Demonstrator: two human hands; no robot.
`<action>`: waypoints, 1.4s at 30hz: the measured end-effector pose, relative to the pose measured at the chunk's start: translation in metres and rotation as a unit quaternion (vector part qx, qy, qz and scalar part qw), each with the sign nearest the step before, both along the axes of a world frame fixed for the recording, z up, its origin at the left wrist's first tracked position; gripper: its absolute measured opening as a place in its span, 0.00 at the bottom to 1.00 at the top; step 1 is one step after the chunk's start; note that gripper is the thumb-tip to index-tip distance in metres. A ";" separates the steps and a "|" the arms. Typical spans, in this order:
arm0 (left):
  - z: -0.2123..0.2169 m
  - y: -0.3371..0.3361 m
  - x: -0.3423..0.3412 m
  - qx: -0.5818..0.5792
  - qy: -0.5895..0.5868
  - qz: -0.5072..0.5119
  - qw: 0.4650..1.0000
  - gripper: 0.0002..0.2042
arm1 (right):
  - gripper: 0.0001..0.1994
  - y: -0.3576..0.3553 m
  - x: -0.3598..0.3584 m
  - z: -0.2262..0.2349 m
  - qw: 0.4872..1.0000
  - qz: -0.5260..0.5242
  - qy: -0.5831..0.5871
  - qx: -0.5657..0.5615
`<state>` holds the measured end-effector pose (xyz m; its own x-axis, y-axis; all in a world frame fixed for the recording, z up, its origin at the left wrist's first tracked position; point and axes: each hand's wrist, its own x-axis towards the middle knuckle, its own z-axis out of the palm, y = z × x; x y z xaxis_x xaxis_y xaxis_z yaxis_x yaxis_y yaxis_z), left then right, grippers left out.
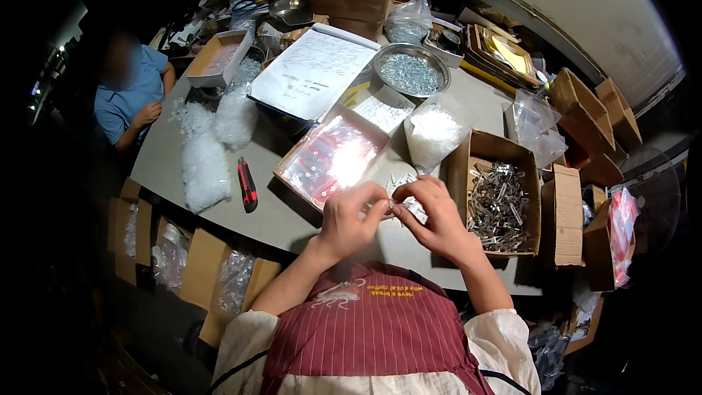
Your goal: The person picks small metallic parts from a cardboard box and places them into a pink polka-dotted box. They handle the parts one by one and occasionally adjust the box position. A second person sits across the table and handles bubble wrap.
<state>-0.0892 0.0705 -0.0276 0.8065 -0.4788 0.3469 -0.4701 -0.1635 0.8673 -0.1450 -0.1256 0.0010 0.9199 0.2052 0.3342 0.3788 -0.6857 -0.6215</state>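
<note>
My left hand [352,219] and my right hand [433,218] meet over the near edge of the grey table [219,175]. Together they pinch a small clear plastic bag [408,205] with small white parts inside. Just beyond my hands lies a shallow cardboard box [333,157] full of shiny small packets. To the right of my right hand stands an open cardboard box of metal clips [499,201]. A clear bag of white plastic pieces [433,134] sits upright behind my hands.
A red and black utility knife [247,184] lies at the left near bags of white parts [206,168]. A metal bowl of screws [411,72] and a paper pad [314,69] lie farther back. Another person in a blue shirt [128,91] sits at the far left. Cardboard boxes ring the table.
</note>
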 end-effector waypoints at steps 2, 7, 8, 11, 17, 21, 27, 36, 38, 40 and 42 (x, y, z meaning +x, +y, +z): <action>0.000 0.006 -0.002 0.003 -0.038 0.014 0.999 0.04 | 0.06 0.008 0.002 -0.008 1.000 0.010 0.030 -0.001; -0.009 0.040 -0.010 -0.034 -0.030 0.040 0.998 0.02 | 0.07 0.040 0.011 -0.014 0.994 0.054 -0.086 -0.043; -0.014 0.050 -0.013 -0.064 0.037 0.046 0.996 0.03 | 0.07 0.047 0.014 -0.016 0.990 0.066 -0.109 -0.051; -0.022 0.087 -0.012 -0.095 0.098 0.101 0.986 0.03 | 0.08 0.064 0.028 -0.023 0.984 0.106 -0.135 -0.048; -0.072 0.183 -0.017 -0.166 0.111 0.284 0.938 0.05 | 0.04 0.075 0.100 -0.082 0.994 0.053 -0.090 0.009; -0.101 0.261 -0.039 0.113 0.069 0.420 0.898 0.06 | 0.14 0.074 0.161 -0.145 0.991 -0.067 -0.043 -0.106; -0.157 0.294 -0.050 0.120 0.088 0.474 0.868 0.06 | 0.22 0.061 0.211 -0.200 0.993 -0.061 0.013 -0.103; -0.119 0.190 0.000 -0.034 0.057 0.316 0.946 0.08 | 0.07 0.043 0.159 -0.144 0.903 -0.018 0.133 0.409; -0.103 0.155 0.011 -0.085 0.084 0.246 0.962 0.13 | 0.07 0.043 0.143 -0.127 0.859 -0.019 0.161 0.485; -0.095 0.117 0.025 -0.172 0.153 0.150 0.962 0.19 | 0.07 0.044 0.129 -0.119 0.830 -0.029 0.168 0.531; -0.095 0.084 0.038 -0.184 0.192 0.109 0.958 0.23 | 0.08 0.045 0.120 -0.115 0.804 -0.034 0.176 0.567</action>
